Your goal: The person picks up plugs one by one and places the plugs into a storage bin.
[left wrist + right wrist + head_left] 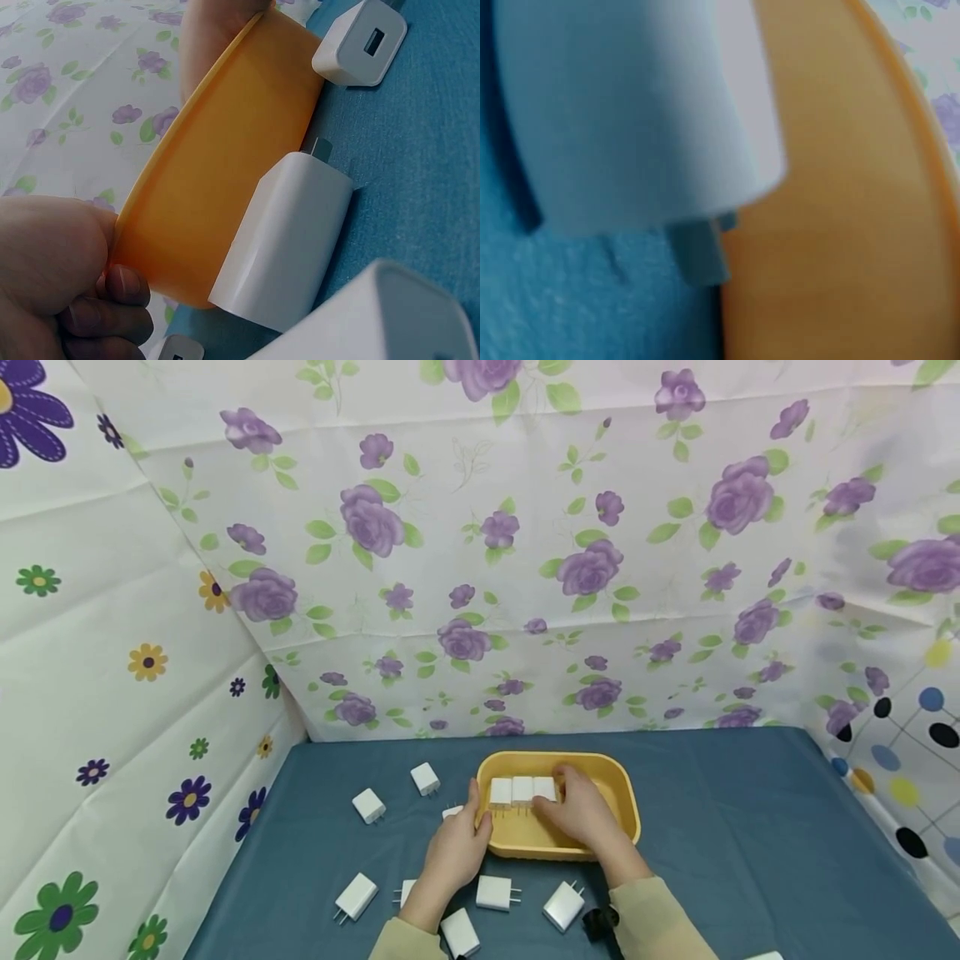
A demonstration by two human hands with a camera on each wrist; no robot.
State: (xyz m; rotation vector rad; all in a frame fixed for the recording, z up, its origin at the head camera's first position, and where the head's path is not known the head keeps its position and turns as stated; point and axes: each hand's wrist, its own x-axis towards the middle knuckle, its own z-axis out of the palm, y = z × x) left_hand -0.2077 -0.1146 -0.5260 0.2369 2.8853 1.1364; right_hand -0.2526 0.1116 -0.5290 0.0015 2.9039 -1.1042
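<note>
A yellow plastic basket [528,837] sits on the blue-covered table. Inside it, white USB wall chargers [500,792] stand side by side in a row along the left part, prongs toward me. My left hand [454,850] grips the basket's left side; in the left wrist view its fingers [112,319] are curled at the basket wall [217,157]. Reaching into the basket, my right hand [583,814] holds the rightmost charger [544,788] of the row between thumb and fingers. The right wrist view shows only a loose charger [637,112] beside the basket wall [840,195], not the hand.
Several more white chargers lie loose on the table [712,827], left of the basket and in front of it, such as one charger [494,893] near my left wrist and another [563,906] near my right. Flowered sheets [525,568] hang behind and at both sides.
</note>
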